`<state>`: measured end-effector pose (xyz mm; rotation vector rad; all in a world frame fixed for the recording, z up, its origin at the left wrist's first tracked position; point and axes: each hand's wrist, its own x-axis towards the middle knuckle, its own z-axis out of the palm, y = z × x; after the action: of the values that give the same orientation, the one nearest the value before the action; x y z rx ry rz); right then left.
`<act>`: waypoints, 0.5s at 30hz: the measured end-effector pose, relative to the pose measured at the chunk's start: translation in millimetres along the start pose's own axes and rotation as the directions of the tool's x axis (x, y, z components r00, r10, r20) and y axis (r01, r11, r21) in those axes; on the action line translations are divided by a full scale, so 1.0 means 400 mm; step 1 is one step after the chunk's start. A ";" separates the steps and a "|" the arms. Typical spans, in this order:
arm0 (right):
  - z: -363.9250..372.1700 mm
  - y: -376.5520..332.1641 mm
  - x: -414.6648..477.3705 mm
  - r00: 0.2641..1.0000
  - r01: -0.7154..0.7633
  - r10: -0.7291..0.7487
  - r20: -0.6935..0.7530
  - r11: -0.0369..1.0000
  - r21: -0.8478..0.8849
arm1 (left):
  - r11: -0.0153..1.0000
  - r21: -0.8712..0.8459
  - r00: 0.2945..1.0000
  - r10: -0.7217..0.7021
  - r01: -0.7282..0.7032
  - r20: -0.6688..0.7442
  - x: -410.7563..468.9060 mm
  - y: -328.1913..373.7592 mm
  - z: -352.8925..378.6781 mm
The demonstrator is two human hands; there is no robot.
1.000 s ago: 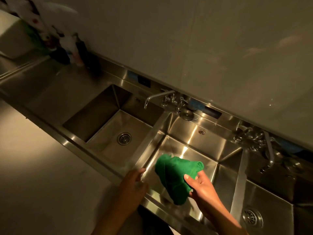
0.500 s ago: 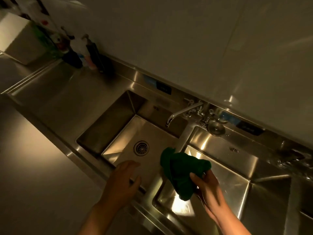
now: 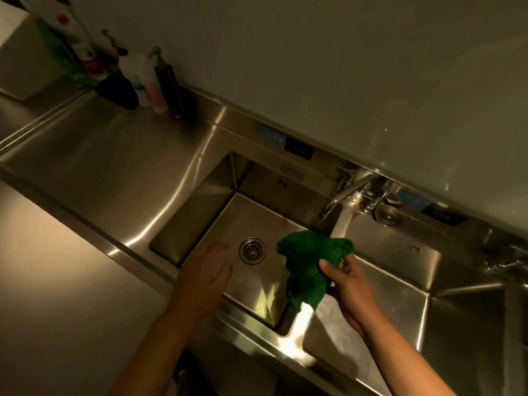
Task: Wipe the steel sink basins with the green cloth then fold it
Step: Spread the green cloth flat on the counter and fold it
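Green cloth [image 3: 310,264] hangs from curled fingers of right hand [image 3: 350,287] | left hand [image 3: 201,281] fingers straight over basin [image 3: 257,221]

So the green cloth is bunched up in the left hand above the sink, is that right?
No. The head view shows the green cloth bunched up in the right hand above the sink; the left hand is open and empty.

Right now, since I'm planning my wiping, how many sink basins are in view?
2. The left basin, with the drain, is below the left hand; the right basin is beyond the green cloth held by the right hand. Another may lie past the frame's right edge.
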<state>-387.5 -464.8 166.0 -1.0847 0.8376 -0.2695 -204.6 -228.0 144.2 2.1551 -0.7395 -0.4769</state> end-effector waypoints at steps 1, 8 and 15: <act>0.030 0.000 -0.005 1.000 0.000 0.000 -0.021 1.000 0.019 | 1.000 0.005 1.000 0.027 -0.027 -0.002 0.008 -0.012 -0.032; 0.259 -0.005 -0.025 0.988 0.102 -0.104 -0.116 0.995 -0.023 | 0.990 0.070 0.992 0.125 -0.124 -0.003 0.064 -0.134 -0.260; 0.505 -0.036 -0.035 0.968 0.169 -0.179 -0.178 0.983 -0.069 | 0.985 0.043 0.986 0.167 -0.167 -0.015 0.071 -0.243 -0.490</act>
<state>-250.0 -328.4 226.1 -1.1988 0.9188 -0.5034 -41.5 -85.8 186.4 2.1107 -0.9183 -0.3563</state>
